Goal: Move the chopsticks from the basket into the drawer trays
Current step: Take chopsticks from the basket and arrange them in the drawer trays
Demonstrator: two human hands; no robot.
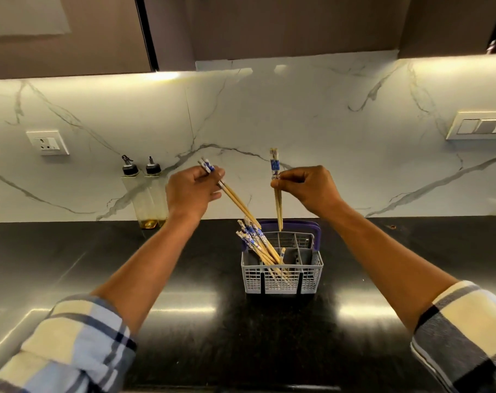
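A grey plastic cutlery basket (pixel 281 280) with a purple handle stands on the black counter. Several wooden chopsticks with blue-and-white patterned tops (pixel 258 243) lean to the left inside it. My left hand (pixel 191 192) grips a pair of chopsticks (pixel 235 204) near their patterned ends, slanting down-right toward the basket. My right hand (pixel 306 185) pinches another pair (pixel 278 205) held nearly upright, tips just above the basket's back edge. No drawer or tray is in view.
Two glass oil bottles (pixel 147 194) with dark spouts stand against the marble backsplash left of my left hand. A wall socket (pixel 47 142) is at left, a switch plate (pixel 481 125) at right. Dark cabinets hang overhead. The glossy black counter (pixel 201 316) spreads around the basket.
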